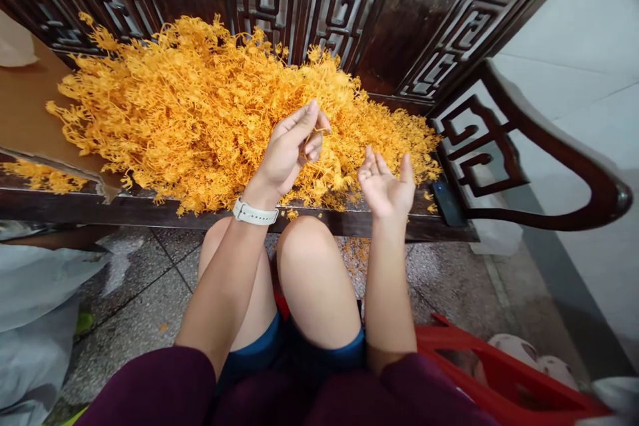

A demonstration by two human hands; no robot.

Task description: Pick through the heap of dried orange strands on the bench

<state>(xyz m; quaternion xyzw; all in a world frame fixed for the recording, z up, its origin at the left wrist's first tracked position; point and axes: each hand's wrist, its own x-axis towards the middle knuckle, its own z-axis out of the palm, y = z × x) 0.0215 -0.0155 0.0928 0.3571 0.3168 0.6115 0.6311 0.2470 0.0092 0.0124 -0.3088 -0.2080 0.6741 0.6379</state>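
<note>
A large heap of orange artificial flower pieces (pixel 200 113), with thin stems and frilly heads, lies along the dark wooden bench (pixel 164 206). My left hand (pixel 294 146), with a pale watch band on its wrist, is raised over the heap's middle. Its thumb and fingers are closed on a thin orange stem (pixel 321 130); most of that piece is hidden by the hand. To the right, my right hand (pixel 387 186) is turned palm up above the bench's front edge. Its fingers are apart and nothing shows in them.
Carved dark panels (pixel 379 33) form the bench's back, and a curved armrest (pixel 574 206) closes its right end. A dark phone-like object (pixel 448 203) lies beside it. Cardboard (pixel 54 106) stands at left. A red plastic stool (pixel 499 373) is low right; grey bags (pixel 40 306) are left.
</note>
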